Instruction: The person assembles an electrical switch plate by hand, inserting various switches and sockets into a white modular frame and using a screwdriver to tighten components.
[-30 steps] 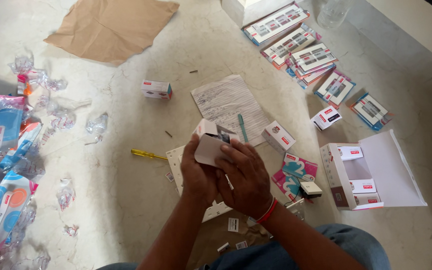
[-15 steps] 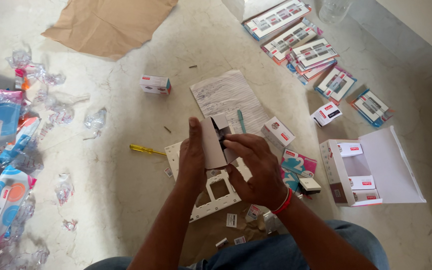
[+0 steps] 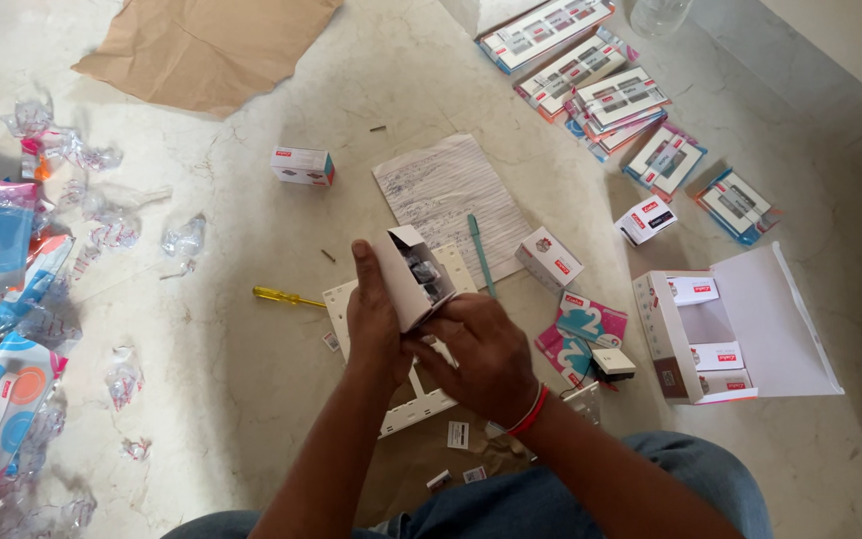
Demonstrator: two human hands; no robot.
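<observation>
Clear wrappers litter floor at left | yellow screwdriver lies near white plate | left hand wraps small white carton, flap open, dark part inside | right hand fingers curled against carton's lower end | handwritten sheet beyond | open white box at right.

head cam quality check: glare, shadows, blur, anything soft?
Head view: even daylight on the pale marble floor, no hard glare; a soft shadow lies under the arms, near the white plastic frame. Left hand, right hand and the small open box they hold are sharp enough; clear wrappers at the left edge look slightly soft.
</observation>
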